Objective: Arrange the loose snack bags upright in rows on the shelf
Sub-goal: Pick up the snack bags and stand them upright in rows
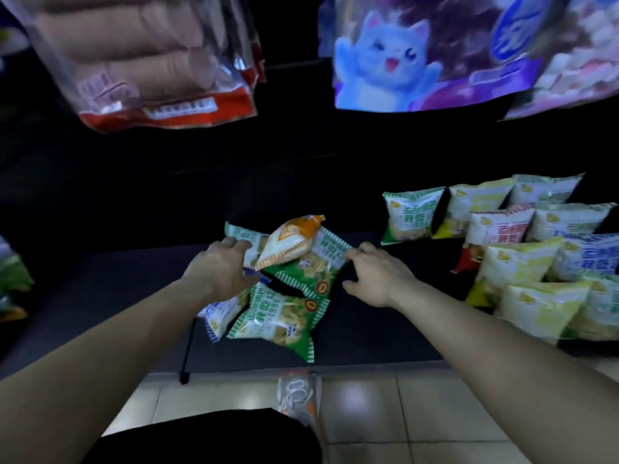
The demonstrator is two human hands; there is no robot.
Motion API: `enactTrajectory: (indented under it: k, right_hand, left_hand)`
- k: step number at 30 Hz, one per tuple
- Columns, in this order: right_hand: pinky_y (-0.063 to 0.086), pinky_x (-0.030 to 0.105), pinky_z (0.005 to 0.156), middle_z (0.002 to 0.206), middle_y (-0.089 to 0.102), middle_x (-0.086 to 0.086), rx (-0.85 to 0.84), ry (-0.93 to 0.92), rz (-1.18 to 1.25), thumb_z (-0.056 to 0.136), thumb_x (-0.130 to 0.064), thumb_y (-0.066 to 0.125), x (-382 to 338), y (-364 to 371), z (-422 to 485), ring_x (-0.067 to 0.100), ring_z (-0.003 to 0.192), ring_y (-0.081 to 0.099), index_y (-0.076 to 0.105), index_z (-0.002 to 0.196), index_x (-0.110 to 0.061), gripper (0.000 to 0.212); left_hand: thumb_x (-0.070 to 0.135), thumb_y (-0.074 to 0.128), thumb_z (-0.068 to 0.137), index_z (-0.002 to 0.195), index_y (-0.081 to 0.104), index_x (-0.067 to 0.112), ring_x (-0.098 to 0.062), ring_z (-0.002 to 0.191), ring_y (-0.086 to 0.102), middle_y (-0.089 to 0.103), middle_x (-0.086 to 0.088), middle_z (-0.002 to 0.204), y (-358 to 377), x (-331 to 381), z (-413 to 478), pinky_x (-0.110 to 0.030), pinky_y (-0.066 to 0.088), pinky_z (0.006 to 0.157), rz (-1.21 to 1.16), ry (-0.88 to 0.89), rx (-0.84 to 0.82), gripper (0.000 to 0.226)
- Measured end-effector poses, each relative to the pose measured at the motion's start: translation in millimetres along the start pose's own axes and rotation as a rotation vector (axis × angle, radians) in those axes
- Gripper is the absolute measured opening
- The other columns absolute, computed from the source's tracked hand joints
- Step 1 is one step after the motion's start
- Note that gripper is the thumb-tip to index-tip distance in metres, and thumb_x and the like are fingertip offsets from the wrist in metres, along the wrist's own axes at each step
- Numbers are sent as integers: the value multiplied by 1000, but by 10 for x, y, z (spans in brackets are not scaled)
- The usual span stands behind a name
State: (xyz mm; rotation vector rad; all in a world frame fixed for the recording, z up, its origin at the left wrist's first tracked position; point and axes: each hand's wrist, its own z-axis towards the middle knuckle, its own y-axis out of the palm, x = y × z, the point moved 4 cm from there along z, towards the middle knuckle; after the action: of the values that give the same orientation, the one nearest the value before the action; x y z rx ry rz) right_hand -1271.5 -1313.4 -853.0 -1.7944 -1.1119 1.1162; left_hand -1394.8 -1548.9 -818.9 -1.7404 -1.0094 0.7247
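Several loose snack bags (288, 286) lie in a jumbled heap on the dark shelf (368, 329), directly under and between the fingertips of both hands. Green-striped packs carry the printed year "1996" and a round red-and-yellow "0" badge; the other characters are too blurred to read. An orange-and-white bag (288, 244) sits tilted on top of the heap, just beyond the left fingers. The left hand (224, 266) reaches forward, palm down, its fingers partly curled over the edge of a green bag, touching it; whether they actually grip cannot be told. The right hand (378, 272) is spread loosely, fingertips resting on the corner of the top green bag (318, 269), thumb apart and closed on nothing. Both bare forearms stretch forward from below. Right of the right-hand fingers, upright bags (522, 249) stand in rows.
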Motion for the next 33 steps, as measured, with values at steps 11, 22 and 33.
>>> enactTrajectory:
  k: [11, 22, 33]
  right_hand:
    - [53, 43, 86, 150, 29, 2, 322, -110, -9, 88, -15, 69, -806, 363, 1161, 34, 117, 49, 38, 146, -29, 68]
    - [53, 38, 91, 123, 68, 6, 410, -96, 324, 93, -33, 67, -449, -342, 996, 26, 109, 64, 61, 135, -26, 43]
    - [59, 31, 58, 82, 76, -1, 413, -119, 631, 90, -22, 73, 380, -1197, -905, 17, 65, 70, 71, 109, -27, 19]
  left_hand:
    - [51, 65, 88, 153, 25, 20, -26, 141, 32, 30, -5, 155, 166, -154, 493, -43, 38, 109, -257, 27, 92, 82]
    - [44, 70, 86, 151, 29, 20, -29, 137, 36, 35, -9, 151, -83, -298, 397, -41, 37, 110, -362, -7, 205, 80]
    - [43, 88, 65, 146, 39, 28, -15, 135, 41, 43, 5, 148, -752, 927, -414, -34, 39, 107, -704, 330, 98, 96]
